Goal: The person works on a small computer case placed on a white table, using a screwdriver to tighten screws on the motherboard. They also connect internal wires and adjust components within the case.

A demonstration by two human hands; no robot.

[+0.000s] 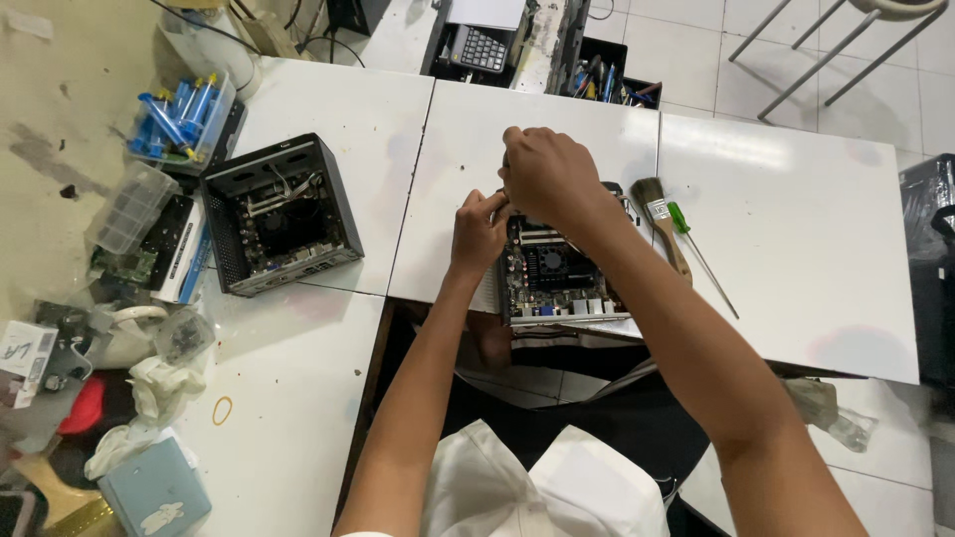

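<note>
Head view. Circuit board (553, 278) at near edge of white tabletop (796, 239). Step, judged: work at board's far edge; next calls for fine fingertip control. Right hand (545, 174) curled above far edge, left hand (479, 234) pinching at far-left corner; grasped item hidden. Brush (659, 221), screwdriver (696, 247) right of board; open black case (279, 214) left.
</note>
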